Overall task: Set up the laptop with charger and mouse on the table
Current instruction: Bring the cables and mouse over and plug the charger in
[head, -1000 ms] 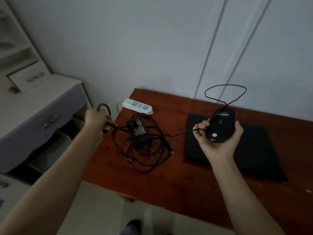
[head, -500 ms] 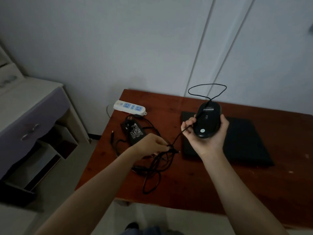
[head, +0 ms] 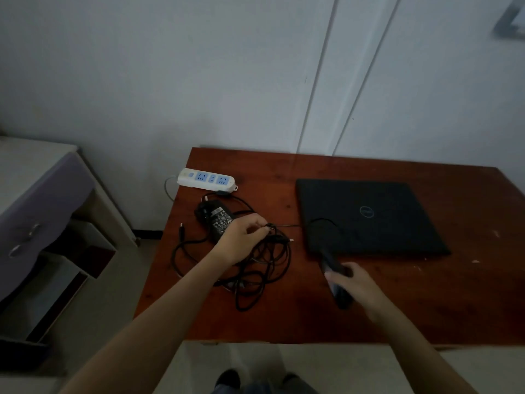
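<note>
Within the right hand sits the mouse.

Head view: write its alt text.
The right hand holds a black mouse in front of a closed laptop on a wooden table, while the left hand pinches the mouse cable over a tangle of charger cord. A white power strip lies at the table's far left edge.

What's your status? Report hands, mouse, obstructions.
Left hand pinches mouse cord over the cable tangle. Right hand grips mouse, low beside closed laptop. Cord loops across the lid.
</note>
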Demonstrator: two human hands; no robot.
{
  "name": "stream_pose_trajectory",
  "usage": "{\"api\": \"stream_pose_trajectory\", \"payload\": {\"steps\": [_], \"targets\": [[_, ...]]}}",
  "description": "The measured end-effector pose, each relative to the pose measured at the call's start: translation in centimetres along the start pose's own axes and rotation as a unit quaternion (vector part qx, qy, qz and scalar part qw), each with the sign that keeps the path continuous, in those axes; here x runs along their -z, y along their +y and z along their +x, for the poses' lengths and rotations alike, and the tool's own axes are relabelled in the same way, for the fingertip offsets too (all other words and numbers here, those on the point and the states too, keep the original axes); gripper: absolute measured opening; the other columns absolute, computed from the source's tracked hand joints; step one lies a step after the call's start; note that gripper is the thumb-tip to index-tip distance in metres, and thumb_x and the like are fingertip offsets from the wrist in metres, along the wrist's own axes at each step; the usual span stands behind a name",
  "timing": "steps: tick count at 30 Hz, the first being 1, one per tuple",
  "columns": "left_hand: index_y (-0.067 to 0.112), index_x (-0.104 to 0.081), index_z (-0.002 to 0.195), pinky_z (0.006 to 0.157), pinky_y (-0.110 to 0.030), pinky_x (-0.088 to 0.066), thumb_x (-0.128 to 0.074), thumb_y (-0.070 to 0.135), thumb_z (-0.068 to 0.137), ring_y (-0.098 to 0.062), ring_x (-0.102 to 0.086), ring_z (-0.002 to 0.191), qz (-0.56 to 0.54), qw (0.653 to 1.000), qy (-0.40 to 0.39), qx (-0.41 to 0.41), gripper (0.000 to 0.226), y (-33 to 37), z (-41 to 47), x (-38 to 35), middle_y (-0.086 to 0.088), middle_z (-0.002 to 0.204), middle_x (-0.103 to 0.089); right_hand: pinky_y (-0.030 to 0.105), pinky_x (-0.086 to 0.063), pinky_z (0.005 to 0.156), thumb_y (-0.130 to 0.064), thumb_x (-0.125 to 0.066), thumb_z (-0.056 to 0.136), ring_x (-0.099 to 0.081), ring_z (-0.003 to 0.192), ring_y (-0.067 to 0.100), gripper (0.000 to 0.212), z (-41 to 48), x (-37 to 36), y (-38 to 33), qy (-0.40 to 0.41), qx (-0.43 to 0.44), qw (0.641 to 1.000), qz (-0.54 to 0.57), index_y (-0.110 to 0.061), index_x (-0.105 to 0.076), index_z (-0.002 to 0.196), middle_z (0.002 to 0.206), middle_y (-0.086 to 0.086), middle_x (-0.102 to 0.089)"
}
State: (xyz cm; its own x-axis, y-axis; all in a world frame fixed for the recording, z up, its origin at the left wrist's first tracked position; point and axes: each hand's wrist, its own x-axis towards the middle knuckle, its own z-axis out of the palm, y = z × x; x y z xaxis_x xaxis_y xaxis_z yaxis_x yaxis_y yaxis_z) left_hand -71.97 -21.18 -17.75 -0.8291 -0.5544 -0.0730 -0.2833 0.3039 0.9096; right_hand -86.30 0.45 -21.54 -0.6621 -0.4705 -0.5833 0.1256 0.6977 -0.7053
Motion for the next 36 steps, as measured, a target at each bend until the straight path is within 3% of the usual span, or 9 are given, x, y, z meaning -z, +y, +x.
{"api": "stream_pose_trajectory", "payload": {"steps": [4, 8, 13, 18, 22, 26, 32, 34, 36], "targets": [[0.013, -0.061, 0.083, 0.054, -0.010, -0.040, -0.053, 0.013, 0.092, 0.000, -0.051, 0.055, 0.028, 0.999, -0.015, -0.016, 0.012, 0.2, 0.3, 0.7, 0.008, 0.065, -0.055, 0.026, -0.047, 0.064, -0.036, -0.076, 0.072, -0.057, 0.083, 0.017, 0.049, 1.2, -1.9, 3.5, 0.035, 0.012, 0.979, -0.202, -0.016, -0.043, 0.102, 0.097, 0.001, -0.056], [0.007, -0.070, 0.088, 0.054, -0.006, -0.042, -0.056, 0.015, 0.090, 0.003, -0.054, 0.056, -0.027, 0.999, -0.014, 0.030, 0.016, 0.0, 0.2, 0.7, 0.004, 0.067, -0.060, 0.032, -0.044, 0.088, -0.046, -0.072, 0.073, -0.045, 0.112, 0.023, 0.064, 2.5, -3.1, 4.7, 0.105, 0.044, 0.947, -0.299, -0.013, -0.044, 0.119, 0.120, 0.007, -0.049], [0.024, -0.072, 0.077, 0.068, -0.031, -0.041, -0.058, 0.016, 0.089, -0.021, -0.050, 0.070, -0.079, 0.994, -0.019, 0.071, 0.020, -0.4, 0.2, 0.9, -0.014, 0.075, -0.060, 0.034, -0.041, 0.092, -0.053, -0.059, 0.081, -0.041, 0.118, 0.026, 0.064, 2.1, -3.3, 2.6, 0.117, 0.030, 0.883, -0.454, -0.011, -0.042, 0.126, 0.125, 0.009, -0.045], [0.011, -0.071, 0.094, 0.060, -0.005, -0.047, -0.055, 0.008, 0.091, 0.002, -0.061, 0.067, -0.031, 0.999, -0.023, 0.037, 0.017, 0.0, 0.0, 1.0, 0.007, 0.075, -0.066, 0.031, -0.037, 0.058, -0.025, -0.054, 0.091, -0.050, 0.072, 0.019, 0.033, -2.3, -3.3, -7.1, 0.278, 0.315, 0.864, -0.279, -0.003, -0.060, 0.067, 0.069, 0.006, -0.051], [0.008, -0.072, 0.095, 0.068, -0.009, -0.049, -0.057, 0.006, 0.089, -0.006, -0.063, 0.076, -0.044, 0.999, -0.004, 0.030, 0.016, 0.0, -0.1, 0.8, 0.002, 0.080, -0.069, 0.031, -0.039, 0.062, -0.024, -0.060, 0.087, -0.051, 0.077, 0.020, 0.024, -2.8, -5.1, -12.1, 0.203, 0.412, 0.846, -0.270, -0.004, -0.064, 0.075, 0.073, 0.006, -0.058], [0.005, -0.071, 0.100, 0.077, -0.012, -0.048, -0.059, 0.006, 0.087, -0.012, -0.064, 0.087, -0.062, 0.998, 0.001, 0.026, 0.017, -0.1, -0.2, 0.9, -0.007, 0.096, -0.070, 0.033, -0.045, 0.056, -0.018, -0.078, 0.069, -0.057, 0.073, 0.028, 0.021, -1.8, -6.2, -12.1, 0.228, 0.494, 0.749, -0.378, -0.008, -0.069, 0.085, 0.076, 0.009, -0.057], [-0.003, -0.069, 0.104, 0.082, -0.010, -0.046, -0.060, 0.004, 0.086, -0.011, -0.059, 0.104, -0.032, 0.999, 0.029, 0.026, 0.021, -0.3, 0.0, 0.6, -0.005, 0.116, -0.063, 0.030, -0.030, 0.057, -0.024, -0.085, 0.060, -0.055, 0.070, 0.027, 0.023, -1.7, -6.2, -13.1, 0.240, 0.498, 0.649, -0.523, -0.012, -0.068, 0.051, 0.065, 0.004, -0.056], [-0.004, -0.068, 0.103, 0.088, -0.017, -0.046, -0.059, 0.001, 0.086, -0.015, -0.059, 0.107, -0.033, 0.998, 0.034, 0.029, 0.020, -0.3, 0.1, 0.5, -0.008, 0.120, -0.062, 0.033, -0.031, 0.069, -0.028, -0.068, 0.081, -0.052, 0.086, 0.026, 0.020, -1.2, -6.4, -13.4, 0.140, 0.473, 0.702, -0.514, -0.010, -0.071, 0.074, 0.078, 0.005, -0.059], [-0.004, -0.068, 0.103, 0.089, -0.021, -0.045, -0.058, 0.001, 0.086, -0.015, -0.058, 0.108, -0.029, 0.998, 0.036, 0.030, 0.020, 0.0, 0.2, 0.6, -0.009, 0.124, -0.060, 0.031, -0.036, 0.073, -0.026, -0.057, 0.090, -0.052, 0.085, 0.018, 0.022, -1.0, -6.3, -13.3, -0.006, 0.379, 0.837, -0.395, -0.008, -0.070, 0.085, 0.080, 0.001, -0.060]]}}
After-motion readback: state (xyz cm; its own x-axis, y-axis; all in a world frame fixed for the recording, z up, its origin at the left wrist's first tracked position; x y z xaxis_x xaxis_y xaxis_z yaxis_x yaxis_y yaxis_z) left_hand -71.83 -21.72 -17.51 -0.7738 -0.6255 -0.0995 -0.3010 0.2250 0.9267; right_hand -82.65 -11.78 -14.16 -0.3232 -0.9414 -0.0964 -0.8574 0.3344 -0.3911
